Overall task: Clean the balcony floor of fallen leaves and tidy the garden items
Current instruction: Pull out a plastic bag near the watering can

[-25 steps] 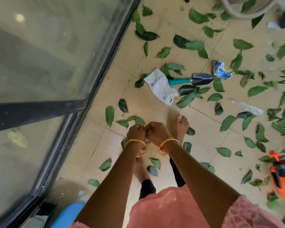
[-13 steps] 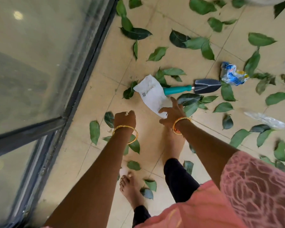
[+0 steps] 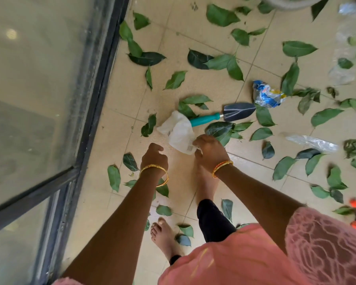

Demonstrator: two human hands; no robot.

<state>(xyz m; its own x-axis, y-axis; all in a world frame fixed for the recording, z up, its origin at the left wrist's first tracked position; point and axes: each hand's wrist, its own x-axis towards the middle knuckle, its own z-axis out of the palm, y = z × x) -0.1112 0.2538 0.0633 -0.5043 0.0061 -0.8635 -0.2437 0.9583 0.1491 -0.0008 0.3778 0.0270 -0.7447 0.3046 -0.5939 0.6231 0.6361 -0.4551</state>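
A second ago both hands were knuckle to knuckle over her feet; half a second ago they had parted and the right one was stretching forward. Now the right hand (image 3: 211,152) has arrived at the white plastic bag (image 3: 178,131) and its fingers are curled into the bag's near edge, pinching the film. The left hand (image 3: 154,156) hangs just beside it, a little nearer the glass door (image 3: 49,99), fingers loosely bent and holding nothing, apart from the bag.

I take that as the clean-up proper getting under way: she seems to be taking up the bag first, either as litter or as something to fill with leaves. Nothing on the floor looks gathered yet.

The leaves (image 3: 220,16) lie scattered all round, beyond both hands, to the right of the right hand, and back by her bare feet. The trowel (image 3: 224,115), teal-handled with a dark blade, lies just past the right hand, the end of its handle tucked under the bag. Further beyond, a crumpled blue-and-white wrapper (image 3: 266,95) sits by the blade tip, and a strip of clear plastic (image 3: 312,142) lies well off to the right.

As for writing, the bag carries small printed patches near her fingers, perhaps a barcode, but too small to read. The wrapper's print is blue and yellow, illegible.
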